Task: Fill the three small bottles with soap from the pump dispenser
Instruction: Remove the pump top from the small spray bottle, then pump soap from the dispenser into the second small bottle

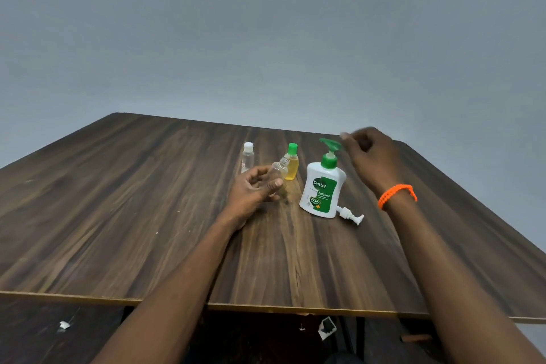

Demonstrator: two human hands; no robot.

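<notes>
A white soap dispenser with a green pump head stands upright near the middle of the wooden table. My left hand holds a clear, uncapped small bottle, tilted, just left of the dispenser. Behind it stands a bottle of yellow liquid with a green cap, and further left a clear bottle with a white cap. My right hand, blurred, hovers beside the green pump head with curled fingers and nothing visible in them. An orange bracelet circles that wrist.
A small white pump cap lies on its side on the table, right of the dispenser's base. The table's near edge runs across the bottom, with scraps of litter on the dark floor below. A grey wall stands behind.
</notes>
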